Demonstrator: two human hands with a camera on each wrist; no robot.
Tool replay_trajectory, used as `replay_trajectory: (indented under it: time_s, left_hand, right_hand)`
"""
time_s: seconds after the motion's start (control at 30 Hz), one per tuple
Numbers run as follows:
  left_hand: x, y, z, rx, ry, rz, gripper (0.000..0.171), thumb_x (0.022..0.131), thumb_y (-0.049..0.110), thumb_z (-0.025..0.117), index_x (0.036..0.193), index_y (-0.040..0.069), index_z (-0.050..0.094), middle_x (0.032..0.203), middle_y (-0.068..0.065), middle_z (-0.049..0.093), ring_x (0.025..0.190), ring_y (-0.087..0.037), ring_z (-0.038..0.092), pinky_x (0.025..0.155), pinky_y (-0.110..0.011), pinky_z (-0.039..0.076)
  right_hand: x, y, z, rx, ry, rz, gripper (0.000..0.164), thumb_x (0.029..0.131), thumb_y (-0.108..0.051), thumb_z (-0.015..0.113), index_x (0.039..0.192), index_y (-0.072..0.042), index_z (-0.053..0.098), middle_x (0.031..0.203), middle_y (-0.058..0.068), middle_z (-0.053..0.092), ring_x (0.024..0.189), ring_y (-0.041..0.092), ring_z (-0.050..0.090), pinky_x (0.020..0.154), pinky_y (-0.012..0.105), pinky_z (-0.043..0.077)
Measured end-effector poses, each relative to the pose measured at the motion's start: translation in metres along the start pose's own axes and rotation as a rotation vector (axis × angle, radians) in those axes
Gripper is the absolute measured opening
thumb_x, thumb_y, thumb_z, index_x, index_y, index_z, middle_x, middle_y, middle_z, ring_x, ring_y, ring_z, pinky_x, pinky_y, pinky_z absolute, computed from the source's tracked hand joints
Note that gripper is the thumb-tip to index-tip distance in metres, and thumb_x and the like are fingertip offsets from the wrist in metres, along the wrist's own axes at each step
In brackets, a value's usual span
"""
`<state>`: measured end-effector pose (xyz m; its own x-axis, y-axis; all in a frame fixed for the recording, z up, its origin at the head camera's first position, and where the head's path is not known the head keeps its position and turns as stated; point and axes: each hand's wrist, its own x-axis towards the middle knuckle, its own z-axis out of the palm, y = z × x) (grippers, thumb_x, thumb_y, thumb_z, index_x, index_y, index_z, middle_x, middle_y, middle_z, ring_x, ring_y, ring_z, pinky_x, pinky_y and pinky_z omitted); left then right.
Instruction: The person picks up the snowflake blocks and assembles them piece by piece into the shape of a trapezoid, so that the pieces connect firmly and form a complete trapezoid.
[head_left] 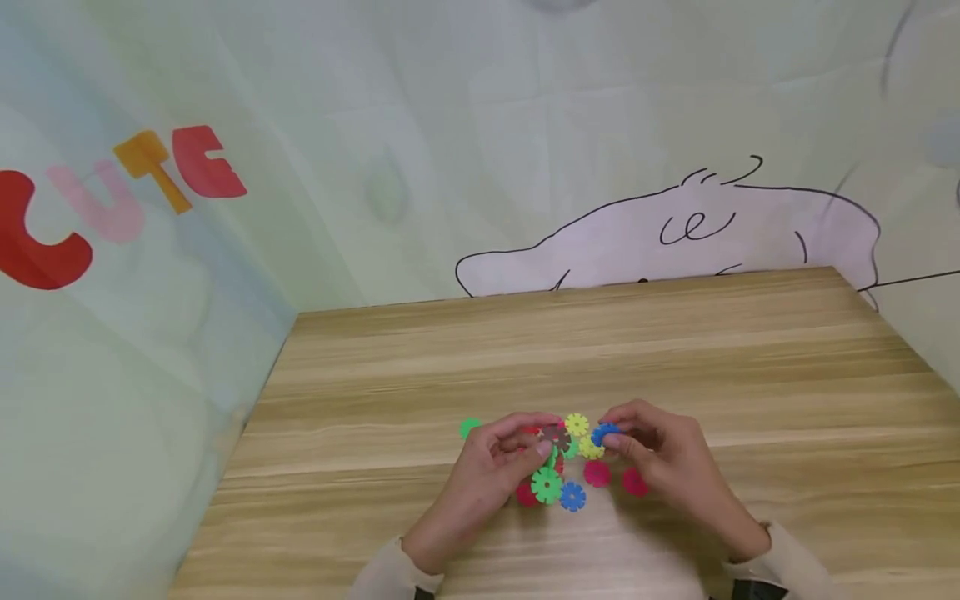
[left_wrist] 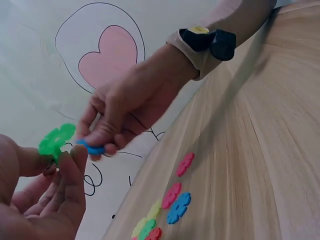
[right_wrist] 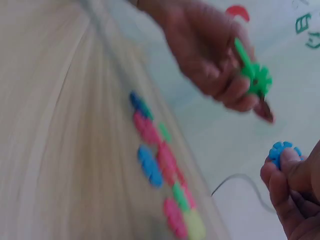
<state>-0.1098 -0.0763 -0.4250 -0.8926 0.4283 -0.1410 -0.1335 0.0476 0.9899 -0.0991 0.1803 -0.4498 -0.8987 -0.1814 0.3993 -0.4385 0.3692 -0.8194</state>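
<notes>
Above the table, my left hand point(head_left: 491, 462) holds a small joined piece made of green snowflake discs point(head_left: 547, 485) and a brown snowflake disc point(head_left: 556, 437). In the right wrist view the two green discs point(right_wrist: 258, 79) cross at an angle, and the brown disc point(right_wrist: 265, 111) juts out below. Across from it, my right hand point(head_left: 671, 454) pinches a single blue snowflake disc point(head_left: 604, 433) between thumb and fingers. A gap separates the blue disc from the joined piece in the head view.
Loose snowflake discs lie on the wooden table point(head_left: 360, 392) under the hands: yellow point(head_left: 577, 424), pink point(head_left: 597, 473) and blue point(head_left: 573, 497) among them. A green one point(head_left: 469, 427) lies left of the left hand. A printed cloth point(head_left: 375, 167) hangs behind the table.
</notes>
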Motion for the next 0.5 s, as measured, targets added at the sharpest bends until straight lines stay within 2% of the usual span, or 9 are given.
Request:
replay_trajectory:
  time_s: [0.03,0.1,0.27,0.37,0.5]
  left_hand:
    - [0.000,0.001,0.001,-0.006,-0.008,0.008,0.034,0.104,0.017,0.072,0.138,0.015,0.072,0.117,-0.027,0.075,0.095,-0.011,0.075,0.087,-0.020,0.061]
    - [0.000,0.002,0.002,-0.019,-0.026,0.029,0.036,0.104,0.016,0.071,0.139,0.011,0.070,0.117,-0.028,0.075,0.097,-0.012,0.077,0.087,-0.021,0.062]
    - [-0.002,0.005,0.004,-0.030,-0.068,0.102,0.040,0.105,0.016,0.071,0.143,0.003,0.065,0.120,-0.034,0.073,0.096,-0.008,0.079,0.085,-0.020,0.063]
    - [-0.003,0.005,0.005,-0.041,-0.095,0.142,0.041,0.105,0.016,0.071,0.142,-0.001,0.064,0.120,-0.041,0.070,0.093,-0.004,0.079,0.083,-0.019,0.063]
    - [-0.004,0.005,0.003,-0.018,-0.130,0.168,0.039,0.105,0.015,0.071,0.139,-0.003,0.066,0.118,-0.040,0.071,0.091,-0.004,0.079,0.080,-0.020,0.063]
  right_hand:
    - [0.000,-0.005,0.001,0.047,0.005,-0.029,0.019,0.093,0.006,0.077,0.106,-0.009,0.075,0.088,0.008,0.081,0.073,0.008,0.076,0.069,0.023,0.064]
    - [0.000,-0.014,0.002,0.114,0.016,-0.085,0.021,0.092,0.010,0.076,0.106,-0.006,0.076,0.088,0.012,0.081,0.070,0.006,0.075,0.061,0.024,0.062]
    - [-0.001,-0.024,0.006,0.165,0.065,-0.175,0.026,0.087,0.017,0.076,0.103,-0.003,0.077,0.089,0.016,0.082,0.070,-0.002,0.072,0.051,0.021,0.055]
    - [-0.002,-0.025,0.006,0.177,0.078,-0.164,0.026,0.088,0.018,0.076,0.101,-0.005,0.078,0.090,0.016,0.082,0.068,0.000,0.070,0.051,0.021,0.054]
    - [-0.002,-0.025,0.005,0.186,0.056,-0.140,0.026,0.089,0.016,0.075,0.099,-0.007,0.078,0.090,0.012,0.082,0.065,-0.003,0.065,0.046,0.020,0.050]
